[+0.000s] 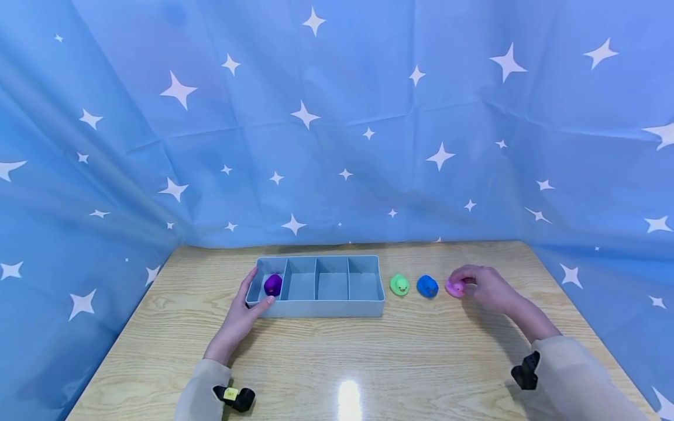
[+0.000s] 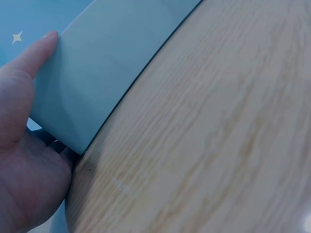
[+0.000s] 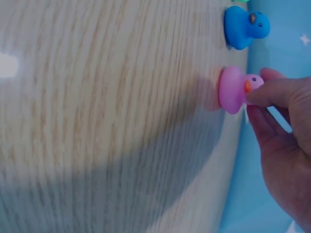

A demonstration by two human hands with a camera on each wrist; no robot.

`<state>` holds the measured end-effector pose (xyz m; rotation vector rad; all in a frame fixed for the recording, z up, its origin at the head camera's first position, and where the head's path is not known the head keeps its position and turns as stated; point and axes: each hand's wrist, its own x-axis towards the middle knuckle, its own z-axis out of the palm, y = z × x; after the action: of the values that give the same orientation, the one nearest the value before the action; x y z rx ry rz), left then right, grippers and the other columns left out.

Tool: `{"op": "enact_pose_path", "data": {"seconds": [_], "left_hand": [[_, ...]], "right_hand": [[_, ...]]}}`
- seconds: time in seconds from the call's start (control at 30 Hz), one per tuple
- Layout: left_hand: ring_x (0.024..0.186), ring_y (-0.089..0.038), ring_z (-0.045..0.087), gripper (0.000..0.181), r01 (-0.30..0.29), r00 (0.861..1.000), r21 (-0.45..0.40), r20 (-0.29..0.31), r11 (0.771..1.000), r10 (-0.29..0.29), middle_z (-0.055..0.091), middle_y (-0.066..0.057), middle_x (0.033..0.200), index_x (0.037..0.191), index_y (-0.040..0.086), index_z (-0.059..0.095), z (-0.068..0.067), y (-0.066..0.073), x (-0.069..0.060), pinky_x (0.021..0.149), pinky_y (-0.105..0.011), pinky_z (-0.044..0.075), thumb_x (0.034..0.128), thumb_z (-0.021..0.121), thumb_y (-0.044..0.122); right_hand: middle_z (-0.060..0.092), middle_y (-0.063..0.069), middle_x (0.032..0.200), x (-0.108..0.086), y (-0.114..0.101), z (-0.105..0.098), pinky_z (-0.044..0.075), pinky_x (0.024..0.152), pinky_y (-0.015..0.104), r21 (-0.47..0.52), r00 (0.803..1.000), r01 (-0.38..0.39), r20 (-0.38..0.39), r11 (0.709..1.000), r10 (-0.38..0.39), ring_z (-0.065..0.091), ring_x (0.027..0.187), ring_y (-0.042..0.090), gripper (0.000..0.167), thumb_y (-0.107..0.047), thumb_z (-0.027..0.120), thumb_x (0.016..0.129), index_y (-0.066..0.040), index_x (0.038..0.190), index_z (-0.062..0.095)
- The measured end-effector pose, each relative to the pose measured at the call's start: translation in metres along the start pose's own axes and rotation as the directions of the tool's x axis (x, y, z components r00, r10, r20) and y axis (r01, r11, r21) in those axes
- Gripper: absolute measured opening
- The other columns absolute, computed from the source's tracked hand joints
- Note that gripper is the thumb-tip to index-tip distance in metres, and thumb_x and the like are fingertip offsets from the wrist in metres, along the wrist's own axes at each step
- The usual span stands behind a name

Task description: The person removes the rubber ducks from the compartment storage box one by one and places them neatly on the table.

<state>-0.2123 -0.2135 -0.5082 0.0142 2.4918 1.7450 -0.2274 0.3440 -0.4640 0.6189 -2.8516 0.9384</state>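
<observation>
Left thumb point(image 2: 38, 57) straight, fingers point(image 1: 246, 284) perhaps bent

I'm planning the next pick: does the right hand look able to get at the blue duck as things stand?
Probably not yet: the right hand is pinching the pink duck. Nothing covers the neighbouring blue duck, though, so releasing the pink one should leave it reachable.

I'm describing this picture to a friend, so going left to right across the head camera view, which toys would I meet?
Purple toy in the tray's leftmost compartment → green duck → blue duck → pink duck, pinched by the right hand.
</observation>
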Motion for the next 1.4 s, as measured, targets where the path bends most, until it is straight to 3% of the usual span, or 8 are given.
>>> {"op": "enact_pose_path", "data": {"seconds": [0.37,0.63,0.87,1.23,1.4], "left_hand": [[0.155,-0.041,0.0,0.086,-0.001,1.0,0.009,-0.001,1.0,0.001,0.006,-0.014,0.171,0.166,0.032,0.013,0.0,-0.001,0.001,0.118,-0.07,0.006,0.0995,0.068,0.04],[0.155,-0.041,-0.001,0.086,-0.007,1.0,0.004,0.0,1.0,0.007,0.006,-0.014,0.171,0.166,0.031,0.013,0.0,0.0,-0.001,0.119,-0.07,0.006,0.1001,0.068,0.038],[0.155,-0.041,-0.001,0.085,-0.008,1.0,0.004,-0.001,1.0,0.008,0.006,-0.015,0.171,0.166,0.031,0.013,0.0,0.001,0.0,0.118,-0.07,0.006,0.1004,0.067,0.037],[0.155,-0.041,0.0,0.085,-0.009,1.0,-0.006,-0.004,1.0,0.009,0.006,-0.015,0.171,0.166,0.03,0.013,0.001,0.0,0.0,0.119,-0.07,0.006,0.1003,0.068,0.036],[0.155,-0.041,0.0,0.086,-0.008,1.0,-0.009,-0.003,1.0,0.008,0.006,-0.015,0.171,0.166,0.031,0.013,0.001,0.001,0.0,0.119,-0.069,0.006,0.0999,0.068,0.038]], "right_hand": [[0.068,0.022,0.119,0.01,-0.018,-0.011,0.052,0.097,0.056,0.044,0.999,-0.015,0.038,0.999,0.014,0.063,0.113,0.046,0.026,0.005,0.075,0.088,0.006,0.115,0.072],[0.067,0.019,0.125,0.025,-0.045,-0.01,0.051,0.099,0.057,0.07,0.997,-0.021,0.08,0.997,0.016,0.064,0.114,0.047,0.033,0.009,0.066,0.086,0.001,0.118,0.072],[0.068,0.018,0.123,0.039,-0.071,-0.003,0.052,0.099,0.054,0.059,0.996,0.022,0.081,0.998,-0.027,0.065,0.112,0.041,0.032,0.006,0.073,0.087,0.001,0.119,0.072],[0.066,0.012,0.128,0.064,-0.11,0.015,0.049,0.102,0.055,0.113,0.985,0.029,0.166,0.993,-0.048,0.062,0.117,0.037,0.033,0.001,0.072,0.092,-0.004,0.124,0.071],[0.067,0.012,0.124,0.075,-0.124,0.023,0.051,0.101,0.055,0.118,0.977,0.095,0.177,0.988,-0.115,0.063,0.115,0.037,0.033,0.0,0.073,0.092,-0.001,0.124,0.07]]}}
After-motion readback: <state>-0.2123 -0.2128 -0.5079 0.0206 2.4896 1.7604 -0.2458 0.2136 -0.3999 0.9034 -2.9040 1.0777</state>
